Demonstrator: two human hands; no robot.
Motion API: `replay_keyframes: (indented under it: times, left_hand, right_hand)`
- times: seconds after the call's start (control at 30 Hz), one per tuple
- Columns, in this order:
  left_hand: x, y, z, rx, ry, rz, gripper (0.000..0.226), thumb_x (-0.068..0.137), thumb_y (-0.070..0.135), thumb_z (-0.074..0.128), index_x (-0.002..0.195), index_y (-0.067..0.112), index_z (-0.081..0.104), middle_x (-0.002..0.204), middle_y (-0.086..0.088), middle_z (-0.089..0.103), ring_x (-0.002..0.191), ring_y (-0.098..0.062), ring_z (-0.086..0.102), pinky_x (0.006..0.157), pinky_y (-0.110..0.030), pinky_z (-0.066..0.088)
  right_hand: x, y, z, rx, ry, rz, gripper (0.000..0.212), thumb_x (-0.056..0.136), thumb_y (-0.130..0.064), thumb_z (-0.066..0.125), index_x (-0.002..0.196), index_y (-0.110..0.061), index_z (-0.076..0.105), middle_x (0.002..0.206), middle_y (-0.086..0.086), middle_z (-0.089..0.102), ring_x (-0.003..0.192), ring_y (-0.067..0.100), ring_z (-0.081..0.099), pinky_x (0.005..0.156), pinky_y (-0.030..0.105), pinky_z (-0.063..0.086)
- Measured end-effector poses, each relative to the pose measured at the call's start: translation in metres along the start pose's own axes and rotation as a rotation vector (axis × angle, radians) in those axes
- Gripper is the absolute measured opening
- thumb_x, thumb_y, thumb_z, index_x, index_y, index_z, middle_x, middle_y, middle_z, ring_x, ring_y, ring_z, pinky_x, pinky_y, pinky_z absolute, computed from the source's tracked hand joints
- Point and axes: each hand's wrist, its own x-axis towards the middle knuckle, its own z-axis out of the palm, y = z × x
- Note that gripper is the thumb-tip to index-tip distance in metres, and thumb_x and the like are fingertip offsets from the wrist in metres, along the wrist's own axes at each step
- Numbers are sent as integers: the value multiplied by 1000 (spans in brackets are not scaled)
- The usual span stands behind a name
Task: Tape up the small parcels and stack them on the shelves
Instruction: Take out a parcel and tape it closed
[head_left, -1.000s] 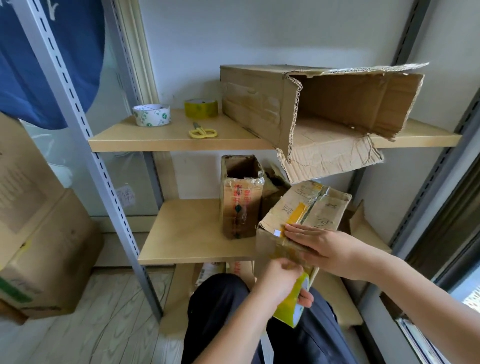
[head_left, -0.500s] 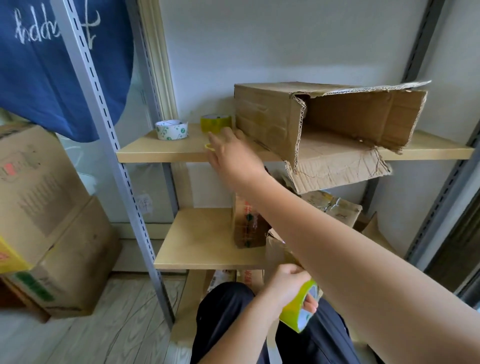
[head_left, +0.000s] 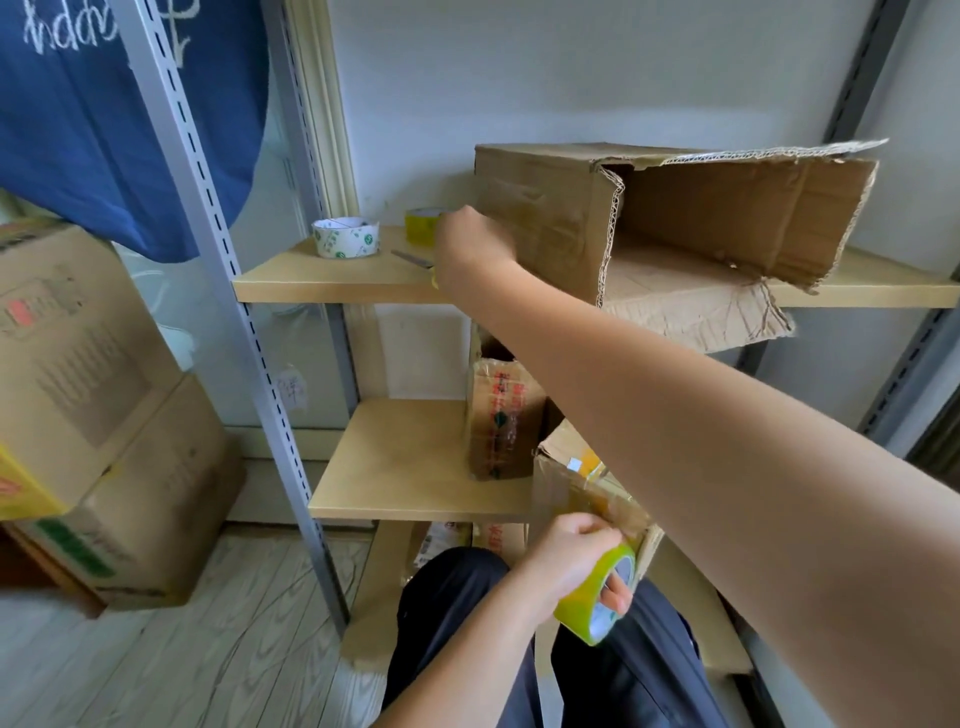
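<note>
The small parcel (head_left: 582, 493) being taped sits low in view, at about 5 o'clock from the picture's centre, its top partly hidden under the outstretched right forearm, with clear tape shining across its near face. The left hand (head_left: 569, 564) is clamped on a yellow-green tape roll (head_left: 597, 597) touching the parcel's lower near edge, fingers hooked through the core and thumb over the rim. At 11 o'clock from the parcel, on the middle shelf (head_left: 410, 467), a second small box (head_left: 501, 415) stands upright with red print on its taped side. The right hand (head_left: 470, 244) reaches up to the upper shelf (head_left: 332, 280), curled over something at the shelf's front edge; a metal blade of scissors (head_left: 410, 258) pokes out at its 9 o'clock, and whether the fingers have closed on the handles cannot be told. Just behind that hand stands a yellow tape roll (head_left: 422, 226), and at its 9 o'clock a white roll with green marks (head_left: 345, 236). A large torn carton (head_left: 675, 218) lies on its side at 3 o'clock from the hand, its open end toward the camera. Stacked brown boxes (head_left: 93, 405) stand on the floor at far left, beneath hanging blue cloth (head_left: 104, 130).
</note>
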Motion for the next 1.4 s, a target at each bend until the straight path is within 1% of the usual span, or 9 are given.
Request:
replay_keyframes:
  times: [0.1,0.17,0.3,0.57,0.77,0.93,1.2,1.3,1.4]
  left_hand:
    - [2,-5,-4,-4,-32,16,15,102,20,51,103,6,56,64,-19,58,35,-14,55,45,-20,51]
    - [6,-8,-7,-1,-48,24,17,102,20,51,106,5,56,66,-20,58,37,-14,56,46,-20,51]
    - [11,-10,-8,-33,-47,35,15,102,15,51,108,2,57,67,-19,55,34,-14,54,42,-21,49]
    - [23,-16,-13,-3,-48,20,15,100,21,56,103,8,62,72,-19,67,36,-17,55,42,-20,46]
    - [28,-18,-19,29,-76,17,20,100,24,57,108,8,67,88,-22,73,41,-18,56,48,-23,51]
    - [27,-20,-19,35,-73,5,23,101,23,55,113,7,65,88,-19,73,41,-14,58,48,-21,52]
    - [29,-20,-21,48,-80,-13,24,101,25,55,116,11,66,76,-7,75,44,-18,57,48,-21,52]
    - [32,-21,-23,72,-85,-9,24,101,25,55,117,10,66,85,-14,75,44,-18,56,50,-22,52]
    - [35,-30,-24,151,-108,-7,22,100,22,57,113,6,64,87,-18,73,43,-16,55,50,-22,51]
  right_hand:
    - [-35,2,-11,11,37,-102,23,93,-9,59,72,-12,49,67,1,44,59,20,46,50,27,35]
    - [-84,22,-7,154,25,-187,21,90,-16,62,73,-11,51,67,2,53,57,23,55,48,29,40]
    - [-197,102,1,483,-394,-40,8,91,-28,67,86,-24,62,62,-9,66,46,2,61,54,25,56]
    - [-289,218,28,419,-1005,370,21,94,-12,42,88,-21,60,68,-2,67,59,16,64,61,28,56]
    - [-271,216,36,384,-1047,421,25,103,-26,44,99,-9,63,68,-1,63,56,16,54,55,22,47]
    - [-258,213,49,344,-1042,418,34,101,-29,45,105,-1,64,77,16,66,60,20,54,55,23,46]
    - [-248,211,58,423,-939,385,34,98,-44,54,86,-17,71,62,-5,62,50,15,47,51,20,42]
    - [-248,212,53,463,-875,355,38,92,-54,60,80,-21,74,56,-5,61,47,13,43,50,17,39]
    - [-251,213,51,397,-848,329,29,94,-44,62,79,-25,76,51,-5,61,42,8,42,47,13,38]
